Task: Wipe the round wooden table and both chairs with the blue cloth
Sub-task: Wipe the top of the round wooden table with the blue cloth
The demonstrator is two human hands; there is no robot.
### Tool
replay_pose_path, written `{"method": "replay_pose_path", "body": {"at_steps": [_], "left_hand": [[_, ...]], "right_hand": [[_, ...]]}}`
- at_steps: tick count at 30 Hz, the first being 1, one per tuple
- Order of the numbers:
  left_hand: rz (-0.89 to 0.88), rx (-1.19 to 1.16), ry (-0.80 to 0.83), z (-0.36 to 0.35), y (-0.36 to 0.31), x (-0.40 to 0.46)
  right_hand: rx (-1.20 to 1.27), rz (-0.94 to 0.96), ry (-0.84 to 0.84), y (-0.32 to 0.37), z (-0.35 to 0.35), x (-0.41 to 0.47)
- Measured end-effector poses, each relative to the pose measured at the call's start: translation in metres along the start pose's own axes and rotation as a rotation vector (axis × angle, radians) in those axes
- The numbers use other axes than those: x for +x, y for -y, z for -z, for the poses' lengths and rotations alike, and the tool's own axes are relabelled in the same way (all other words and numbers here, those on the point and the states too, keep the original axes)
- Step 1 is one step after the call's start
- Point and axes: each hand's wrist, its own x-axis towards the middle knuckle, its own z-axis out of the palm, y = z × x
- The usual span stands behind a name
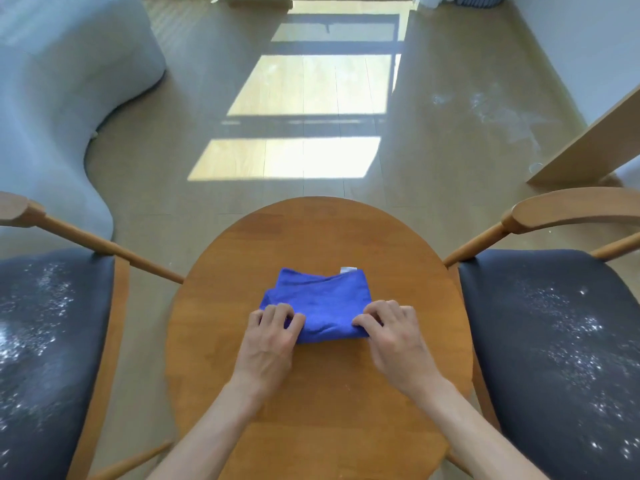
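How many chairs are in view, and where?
2. One chair is left of the table, one chair right of it; both dark seats carry white powder. Both are cut off by the frame, and none other shows.

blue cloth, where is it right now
In the head view the blue cloth lies folded mid-table, its near edge pinched by the left hand and right hand.
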Motion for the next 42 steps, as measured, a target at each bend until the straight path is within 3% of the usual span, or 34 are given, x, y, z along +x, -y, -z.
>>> {"method": "replay_pose_path", "body": {"at_steps": [2, 4, 10, 15, 18, 20, 24, 28, 33, 37, 42], "left_hand": [[-0.107, 0.0, 0.212, -0.025, -0.004, -0.034], [-0.103, -0.091, 0.316, -0.039, 0.002, -0.054], [0.272, -0.107, 0.169, -0.036, 0.03, -0.021], [0.131, -0.073, 0.156, -0.042, 0.022, -0.005], [0.096, -0.082, 0.162, -0.052, 0.024, -0.014], [0.269, -0.149, 0.196, -0.059, 0.029, -0.021], [0.822, -0.378, 0.244, -0.066, 0.036, -0.018], [1.08, -0.704, 0.325, -0.066, 0.029, 0.005], [1.039, -0.852, 0.291, -0.063, 0.023, 0.015], [0.982, -0.992, 0.256, -0.042, 0.032, 0.014], [0.737, -1.016, 0.071, -0.001, 0.046, 0.025]], "right_hand": [[-0.009, 0.097, 0.188, 0.0, -0.011, -0.03], [0.018, 0.102, 0.314, -0.005, -0.016, -0.05], [-0.004, -0.211, 0.249, -0.023, -0.032, -0.021], [-0.008, 0.023, 0.359, -0.025, -0.049, 0.011], [-0.034, 0.069, 0.451, -0.033, -0.054, 0.015], [-0.058, -0.009, 0.454, -0.041, -0.056, 0.012], [-0.014, -0.317, 0.505, -0.046, -0.067, 0.009], [0.208, -0.595, 0.489, -0.033, -0.077, 0.023], [0.216, -0.566, 0.511, -0.029, -0.075, 0.035], [0.403, -0.559, 0.371, -0.027, -0.057, 0.039], [0.543, -0.547, 0.167, -0.025, -0.018, 0.052]]}}
